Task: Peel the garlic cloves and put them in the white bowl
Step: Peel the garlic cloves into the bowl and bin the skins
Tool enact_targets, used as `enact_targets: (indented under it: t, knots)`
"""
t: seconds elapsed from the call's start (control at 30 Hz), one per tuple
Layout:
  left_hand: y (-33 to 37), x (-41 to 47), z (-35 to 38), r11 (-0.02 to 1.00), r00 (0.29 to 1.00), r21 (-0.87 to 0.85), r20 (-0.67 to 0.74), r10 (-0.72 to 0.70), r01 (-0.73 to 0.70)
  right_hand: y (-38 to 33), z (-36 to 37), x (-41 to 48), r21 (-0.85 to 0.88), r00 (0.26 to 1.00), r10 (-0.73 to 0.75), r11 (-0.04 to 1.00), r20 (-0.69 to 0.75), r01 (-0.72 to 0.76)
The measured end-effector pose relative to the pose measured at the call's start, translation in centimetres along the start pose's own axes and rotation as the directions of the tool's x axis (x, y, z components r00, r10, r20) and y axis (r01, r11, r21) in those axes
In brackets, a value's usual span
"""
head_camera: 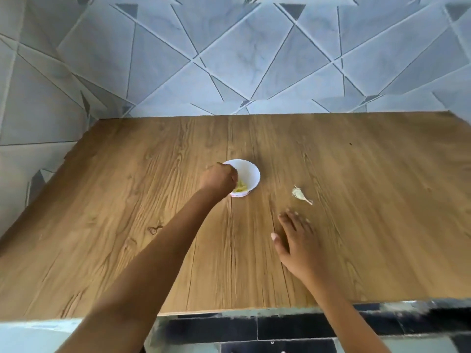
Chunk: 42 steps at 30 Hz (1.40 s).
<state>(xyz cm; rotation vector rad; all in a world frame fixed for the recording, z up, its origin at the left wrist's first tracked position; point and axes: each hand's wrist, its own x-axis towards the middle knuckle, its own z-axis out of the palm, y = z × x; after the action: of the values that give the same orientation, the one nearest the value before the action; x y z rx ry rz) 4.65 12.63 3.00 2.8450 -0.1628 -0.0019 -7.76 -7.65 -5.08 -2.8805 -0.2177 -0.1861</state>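
Both bare forearms fill the bottom edge, the left one stretched long across the frame. Small round white bowl sits mid-tabletop with pale yellow peeled cloves in its bottom. Left hand is over the bowl's left rim, fingers curled down inside. Fingertips are hidden, so cannot tell whether it pinches a clove or holds nothing.

Off-white papery garlic piece lies on the wood to the right of the bowl, apart from it. Fat end is up-left and thin stalk end down-right, so the long axis runs diagonal. Unpeeled clove or leftover skin and stem: too small to tell.

Right hand is palm down, fingers straight and spread, holding nothing, on or just above the surface. The garlic piece is just ahead of its fingertips, slightly right, so the right hand is clearly nearer than the left. Judgement: next pick suits the right hand, a short reach forward and a pinch across the fat end.

Brown wood-grain laminate tabletop carries everything. Grey geometric tiled wall is behind, dark floor tiles below the near edge.
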Motion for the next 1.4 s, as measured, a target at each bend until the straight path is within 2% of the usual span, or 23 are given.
enact_targets:
  t: [0.07,0.17,0.23,0.3,0.37,0.43,0.53,0.6,0.8,0.9,1.0,1.13,1.27,1.33,1.4]
  knots:
    - [0.9,1.1,0.6,0.988,0.997,0.151,0.075,-0.003,-0.008,0.0,-0.2,-0.1,-0.021,0.999,0.003,1.0,-0.032,-0.004]
    - [1.6,2.0,0.8,0.975,0.993,0.223,0.117,-0.033,0.006,-0.1,-0.2,-0.2,-0.033,0.999,0.0,0.999,-0.038,-0.002]
    - [1.9,1.9,0.7,0.975,0.995,0.221,0.091,-0.044,0.023,0.0,-0.1,-0.2,-0.023,0.999,-0.001,1.0,-0.032,0.0]
    - [2.3,1.1,0.6,0.983,0.999,0.177,-0.009,-0.039,0.04,0.1,0.1,-0.2,0.042,0.999,-0.015,0.999,-0.046,0.017]
    - [3.7,0.3,1.1,0.997,0.992,0.031,-0.106,0.068,-0.065,0.4,-0.1,-0.2,0.23,0.996,0.013,0.973,-0.083,0.007]
    - [5.8,-0.6,2.0,0.959,0.965,-0.129,-0.102,0.242,-0.254,0.9,-0.8,-0.3,0.421,0.99,0.081,0.907,-0.119,-0.023]
    - [8.8,-1.0,4.1,0.872,0.889,-0.176,-0.058,0.454,-0.456,2.2,-1.7,-0.7,0.492,0.979,0.118,0.87,-0.165,-0.022]
    - [10.2,-0.3,5.8,0.843,0.854,-0.144,-0.037,0.519,-0.519,3.4,-2.0,-0.9,0.503,0.971,0.141,0.864,-0.194,-0.025]
    - [11.6,1.3,8.3,0.876,0.877,-0.043,-0.011,0.48,-0.48,6.3,-2.6,-0.8,0.559,0.96,0.196,0.827,-0.202,-0.051]
    - [11.7,1.9,8.4,0.894,0.896,-0.057,-0.008,0.444,-0.444,6.9,-2.9,0.0,0.622,0.956,0.217,0.782,-0.196,-0.05]
    - [11.8,1.5,7.7,0.913,0.939,-0.224,-0.043,0.341,-0.342,7.1,-3.4,1.2,0.76,0.957,0.273,0.642,-0.102,-0.102]
    - [12.1,-0.4,6.2,0.805,0.984,-0.567,-0.06,0.168,-0.172,6.9,-4.1,3.2,0.94,0.938,0.323,0.266,0.124,-0.216]
    - [11.9,-1.9,5.4,0.674,0.995,-0.737,0.017,0.097,-0.053,6.1,-4.6,4.8,0.954,0.909,0.288,-0.073,0.3,-0.292]
    - [12.0,-2.5,5.1,0.594,0.995,-0.804,0.067,0.075,0.009,5.8,-4.8,5.2,0.936,0.894,0.286,-0.177,0.345,-0.304]
    - [12.0,-3.0,4.9,0.51,0.99,-0.856,0.133,0.049,0.09,5.6,-5.0,5.4,0.921,0.886,0.273,-0.224,0.374,-0.32]
